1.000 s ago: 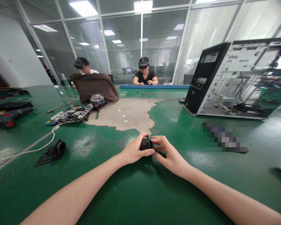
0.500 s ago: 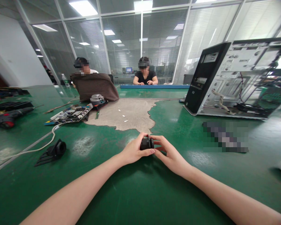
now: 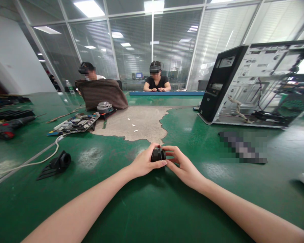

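Observation:
Just above the green tabletop (image 3: 131, 206) I have a small black cylindrical fitting (image 3: 157, 155) with a ringed end; its exact kind I cannot make out. My left hand (image 3: 143, 163) is closed round its left side, thumb along the near face and fingers over the top and behind. From the right, the curved fingers and thumb of my right hand (image 3: 186, 169) pinch the fitting's ringed end. Part of it is hidden behind both hands. To the left on the table lies a black plastic piece with a round collar (image 3: 62, 161).
An opened computer tower (image 3: 225, 84) stands at the right. A circuit board (image 3: 76, 123) and a drill (image 3: 11, 126) are on the left. A brown cloth-covered item (image 3: 101, 92) sits further back. Two people with headsets sit across the table, one in a black shirt (image 3: 157, 82).
The whole view has shifted very slightly. Both hands keep the same hold on the black fitting, with no other visible movement.

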Tool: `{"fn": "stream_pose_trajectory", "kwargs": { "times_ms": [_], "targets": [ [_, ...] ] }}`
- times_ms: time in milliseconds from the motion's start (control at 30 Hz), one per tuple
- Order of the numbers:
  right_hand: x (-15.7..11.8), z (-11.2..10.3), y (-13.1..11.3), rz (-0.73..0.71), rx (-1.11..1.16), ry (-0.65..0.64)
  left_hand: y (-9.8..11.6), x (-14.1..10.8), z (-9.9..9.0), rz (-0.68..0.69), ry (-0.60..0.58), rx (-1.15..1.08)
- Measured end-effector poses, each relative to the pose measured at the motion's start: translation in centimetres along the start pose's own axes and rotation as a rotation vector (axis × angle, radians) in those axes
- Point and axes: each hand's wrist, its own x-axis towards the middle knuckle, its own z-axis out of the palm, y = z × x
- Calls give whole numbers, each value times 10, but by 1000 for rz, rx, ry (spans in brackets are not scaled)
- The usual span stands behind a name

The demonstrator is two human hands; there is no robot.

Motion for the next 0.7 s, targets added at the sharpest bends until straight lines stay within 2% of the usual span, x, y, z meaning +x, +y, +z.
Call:
{"fn": "stream_pose_trajectory", "kwargs": {
  "times_ms": [267,700],
  "targets": [
    [-1,2,-2,-45,27,-5,-1,0,-1,4,0,30],
    [-1,1,-2,3,34,-22,2,0,-1,10,0,-1]
  ]
}}
